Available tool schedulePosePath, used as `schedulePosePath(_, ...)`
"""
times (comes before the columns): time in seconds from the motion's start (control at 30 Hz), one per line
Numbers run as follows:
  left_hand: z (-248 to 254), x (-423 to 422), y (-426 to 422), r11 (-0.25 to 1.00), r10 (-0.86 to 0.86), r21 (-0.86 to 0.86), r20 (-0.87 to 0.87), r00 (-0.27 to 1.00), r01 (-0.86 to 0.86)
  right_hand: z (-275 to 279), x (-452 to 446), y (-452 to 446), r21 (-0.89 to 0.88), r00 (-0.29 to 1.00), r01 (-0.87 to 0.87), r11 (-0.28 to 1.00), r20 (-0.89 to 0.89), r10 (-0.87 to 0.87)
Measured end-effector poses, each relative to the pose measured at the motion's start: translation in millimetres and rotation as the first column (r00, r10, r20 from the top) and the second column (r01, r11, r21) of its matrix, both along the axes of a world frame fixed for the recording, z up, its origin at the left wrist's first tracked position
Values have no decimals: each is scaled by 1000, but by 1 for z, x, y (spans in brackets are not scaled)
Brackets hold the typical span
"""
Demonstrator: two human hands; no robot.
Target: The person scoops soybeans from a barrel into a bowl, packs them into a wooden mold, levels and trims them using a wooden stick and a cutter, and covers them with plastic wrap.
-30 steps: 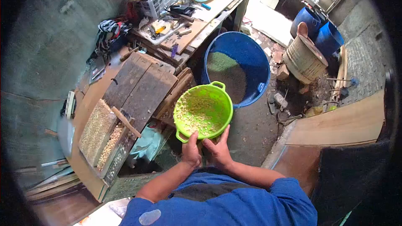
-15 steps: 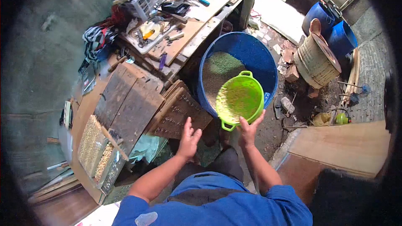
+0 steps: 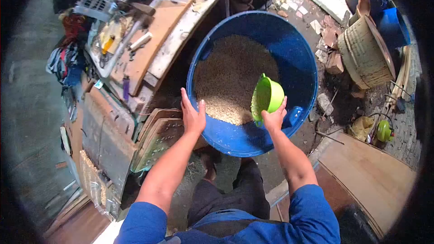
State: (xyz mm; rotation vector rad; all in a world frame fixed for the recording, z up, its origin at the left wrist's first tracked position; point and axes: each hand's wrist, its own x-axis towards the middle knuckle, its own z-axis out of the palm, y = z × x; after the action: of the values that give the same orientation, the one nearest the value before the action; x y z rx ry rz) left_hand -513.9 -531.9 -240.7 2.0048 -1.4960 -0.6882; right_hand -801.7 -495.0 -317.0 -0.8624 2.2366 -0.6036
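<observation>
My right hand (image 3: 275, 116) grips the green bowl (image 3: 276, 94) at its near end, thumb by the rim and fingers against the outer wall. The bowl is tipped on its side within the mouth of the blue barrel (image 3: 296, 54), its own mouth facing left towards the grain (image 3: 235, 70) and its base to the right. Its long axis runs from near to far. It lies just beyond my right hand and well right of my left hand (image 3: 193, 119), whose thumb and fingers spread wide by the barrel's left rim; whether they touch, I can't quite tell.
</observation>
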Motion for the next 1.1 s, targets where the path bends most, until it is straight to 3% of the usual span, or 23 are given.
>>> schedulePosePath(0.13, -8, 0, 1, 998, -13, -65, 95, 995, 20, -63, -13, -30, 15, 999, -45, 999, -7, 45)
schedulePosePath(0.3, -7, 0, 1, 998, -18, -66, 92, 996, 24, -137, -24, -71, 241, 980, 187, 952, -112, -164)
schedulePosePath(0.37, -5, -2, 1, 999, -4, -47, 67, 998, 7, -163, -15, -82, 236, 953, 301, 924, -120, -280)
schedulePosePath(0.5, -7, -1, 3, 999, -15, -29, 95, 995, 18, -203, 50, -96, 332, 935, 354, 874, -128, -330)
schedulePosePath(0.57, -5, 0, 5, 1000, -9, -24, 101, 995, 11, -174, 94, -97, 331, 981, 190, 924, -24, -193)
schedulePosePath(0.7, -7, 0, 3, 1000, -4, -28, 66, 998, 6, -111, 108, -102, 26, 966, -126, 992, 230, 117)
schedulePosePath(0.8, -6, 0, 5, 1000, -7, -3, 39, 999, 8, -119, 96, -137, -45, 995, -50, 998, 88, 54)
schedulePosePath(0.83, -5, 0, 5, 1000, -3, 1, 46, 999, 3, -136, 93, -155, 2, 1000, 4, 1000, 6, -4)
schedulePosePath(0.87, -5, 0, 6, 1000, -7, -11, 40, 999, 8, -123, 85, -179, 124, 996, 9, 992, 87, -20)
schedulePosePath(0.97, -8, 1, 5, 999, -25, -35, 61, 998, 27, -192, 87, -206, 188, 971, -152, 970, 211, 111)
schedulePosePath(1.0, -8, 1, 5, 999, -22, -35, 44, 999, 24, -201, 105, -204, 64, 953, -299, 952, -30, 301)
schedulePosePath(1.07, -7, 1, 5, 999, -19, -34, 23, 1000, 20, -177, 127, -200, 38, 846, -507, 861, -168, 505)
schedulePosePath(1.1, -6, 1, 5, 999, -22, -32, 44, 999, 23, -144, 128, -189, 90, 827, -556, 826, -39, 561)
